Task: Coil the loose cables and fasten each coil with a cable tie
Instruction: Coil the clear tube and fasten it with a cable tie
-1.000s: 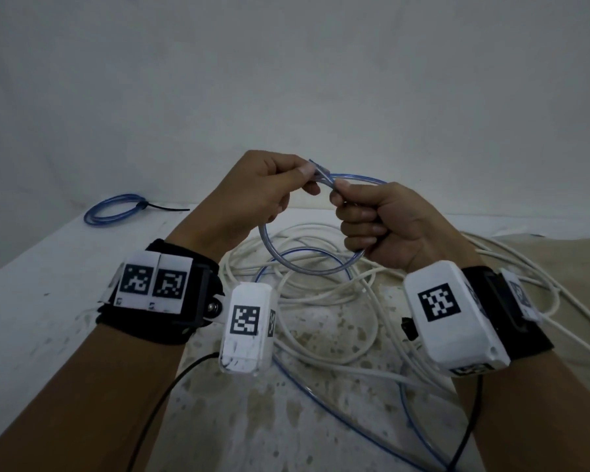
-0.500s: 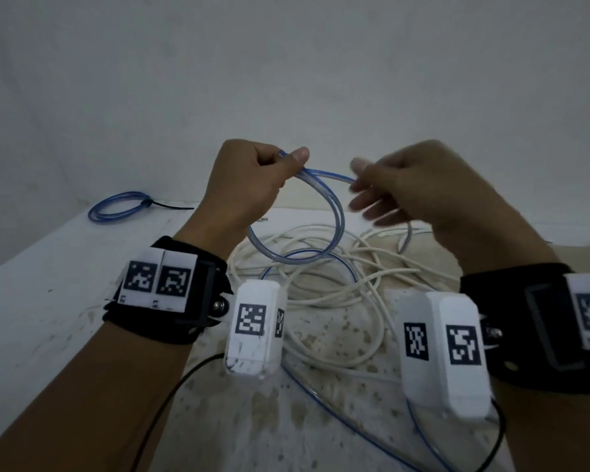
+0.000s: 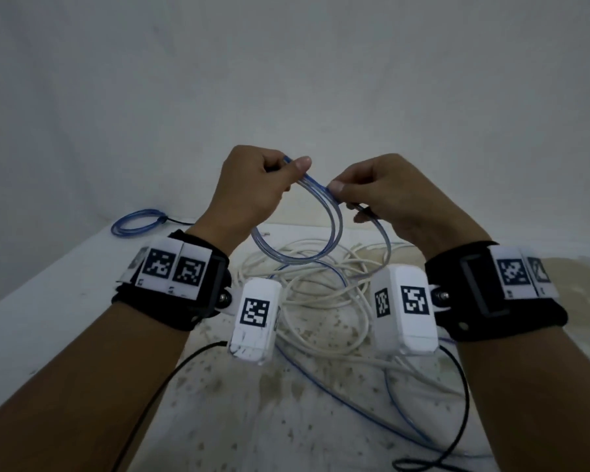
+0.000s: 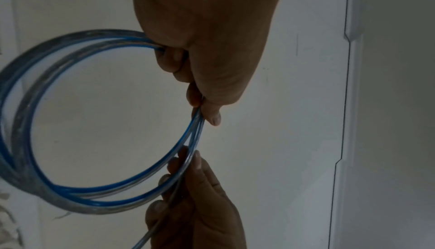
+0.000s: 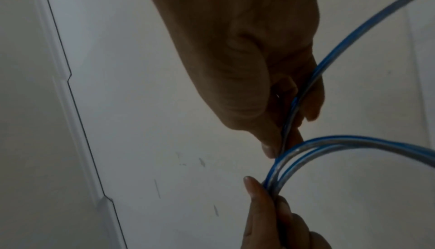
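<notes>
Blue cable [image 3: 332,226] looped in air above counter [image 3: 48,301]; left hand [image 3: 252,192] pinches the coil's top, right hand [image 3: 389,199] pinches the trailing strand beside it.

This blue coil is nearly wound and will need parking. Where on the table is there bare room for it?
Bare room lies on the left table, between the tied blue coil at the back and the left hand. The middle is crowded with white cables; loose blue cable trails forward.
</notes>
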### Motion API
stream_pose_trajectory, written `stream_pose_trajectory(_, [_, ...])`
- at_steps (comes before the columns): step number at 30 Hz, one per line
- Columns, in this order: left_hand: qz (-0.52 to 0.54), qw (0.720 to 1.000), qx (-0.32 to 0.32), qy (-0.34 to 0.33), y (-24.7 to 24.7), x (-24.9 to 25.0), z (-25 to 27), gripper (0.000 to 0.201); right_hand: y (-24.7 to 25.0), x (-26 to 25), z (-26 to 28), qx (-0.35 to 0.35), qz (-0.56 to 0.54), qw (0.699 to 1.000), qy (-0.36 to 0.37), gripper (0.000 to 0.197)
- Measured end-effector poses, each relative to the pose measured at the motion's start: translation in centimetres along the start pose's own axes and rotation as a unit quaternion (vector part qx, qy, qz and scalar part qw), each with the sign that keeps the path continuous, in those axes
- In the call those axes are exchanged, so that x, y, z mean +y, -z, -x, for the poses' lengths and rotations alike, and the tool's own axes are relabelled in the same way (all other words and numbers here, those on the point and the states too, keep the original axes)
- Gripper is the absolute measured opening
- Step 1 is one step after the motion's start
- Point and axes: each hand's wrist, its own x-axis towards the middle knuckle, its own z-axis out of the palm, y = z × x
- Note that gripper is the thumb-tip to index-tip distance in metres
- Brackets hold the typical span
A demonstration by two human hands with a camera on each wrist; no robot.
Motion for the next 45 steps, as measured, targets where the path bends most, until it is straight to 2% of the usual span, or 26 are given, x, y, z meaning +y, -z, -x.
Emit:
stream_pose_trajectory(4, [0.01, 1.0, -0.02, -0.017, 1.7, 3.3, 0.4, 0.037, 1.0, -2.7, 1.0, -0.036, -0.055, 0.998, 0.018, 0.021])
stream_pose_trajectory(6, [0.013, 0.999, -0.031, -0.026, 2.5, 5.1, 0.7, 0.037, 1.4, -3.8, 1.6, -0.074, -0.121, 0.99, 0.015, 0.023])
stream_pose_trajectory(8, [0.011, 0.998, -0.037, -0.042, 3.0, 6.8, 0.7, 0.038, 1.4, -4.6, 2.2, -0.117, -0.21, 0.971, -0.002, 0.024])
stream_pose_trajectory(11, [-0.004, 0.996, -0.043, -0.073, 3.6, 8.8, 0.7, 0.035, 1.0, -5.4, 3.1, -0.197, -0.33, 0.923, -0.035, 0.032])
stream_pose_trajectory(13, [-0.018, 0.994, -0.056, -0.091, 3.7, 9.7, 0.7, 0.033, 1.1, -5.9, 3.8, -0.232, -0.36, 0.902, -0.049, 0.034])
stream_pose_trajectory(15, [-0.023, 0.993, -0.066, -0.096, 3.7, 10.2, 0.9, 0.032, 1.4, -6.4, 4.2, -0.239, -0.352, 0.903, -0.053, 0.029])
stream_pose_trajectory(22, [-0.029, 0.996, -0.059, -0.056, 2.7, 10.0, 1.3, 0.035, 0.9, -6.4, 4.9, -0.159, -0.332, 0.927, -0.079, 0.033])
stream_pose_trajectory(25, [-0.048, 0.996, -0.046, -0.058, 2.3, 9.7, 1.3, 0.034, 0.4, -5.8, 5.2, -0.115, -0.32, 0.938, -0.063, 0.039])
stream_pose_trajectory(29, [-0.072, 0.995, -0.022, -0.059, 2.0, 9.1, 1.3, 0.033, 0.7, -5.3, 5.3, -0.113, -0.323, 0.939, -0.045, 0.037])
stream_pose_trajectory(34, [-0.129, 0.987, 0.01, -0.096, 1.4, 8.5, 1.1, 0.035, 0.5, -5.6, 5.1, -0.081, -0.211, 0.973, -0.041, 0.038])
stream_pose_trajectory(36, [-0.135, 0.986, 0.007, -0.096, 1.2, 8.4, 0.9, 0.036, 0.0, -5.5, 4.9, -0.065, -0.201, 0.977, -0.032, 0.034])
stream_pose_trajectory(38, [-0.134, 0.988, -0.008, -0.079, 1.1, 8.2, 0.7, 0.035, -0.4, -5.1, 4.4, -0.043, -0.23, 0.972, -0.026, 0.032])
stream_pose_trajectory(40, [-0.149, 0.988, -0.004, -0.042, 0.9, 7.7, 0.7, 0.041, -0.6, -4.7, 3.7, 0.023, -0.282, 0.959, -0.035, 0.032])
stream_pose_trajectory(41, [-0.153, 0.988, 0.015, -0.028, 0.9, 7.4, 1.0, 0.045, -0.6, -4.6, 3.4, 0.068, -0.313, 0.946, -0.041, 0.032])
stream_pose_trajectory(43, [-0.146, 0.986, 0.072, -0.034, 0.9, 7.6, 2.2, 0.036, -0.2, -4.4, 2.8, 0.146, -0.375, 0.914, -0.048, 0.033])
stream_pose_trajectory(44, [-0.152, 0.986, 0.067, -0.029, 0.8, 7.8, 3.1, 0.041, 0.0, -4.3, 2.5, 0.175, -0.404, 0.896, -0.051, 0.033])
stream_pose_trajectory(45, [-0.158, 0.987, 0.023, -0.003, 0.5, 8.0, 4.1, 0.05, 0.2, -4.2, 2.4, 0.198, -0.43, 0.879, -0.055, 0.034])
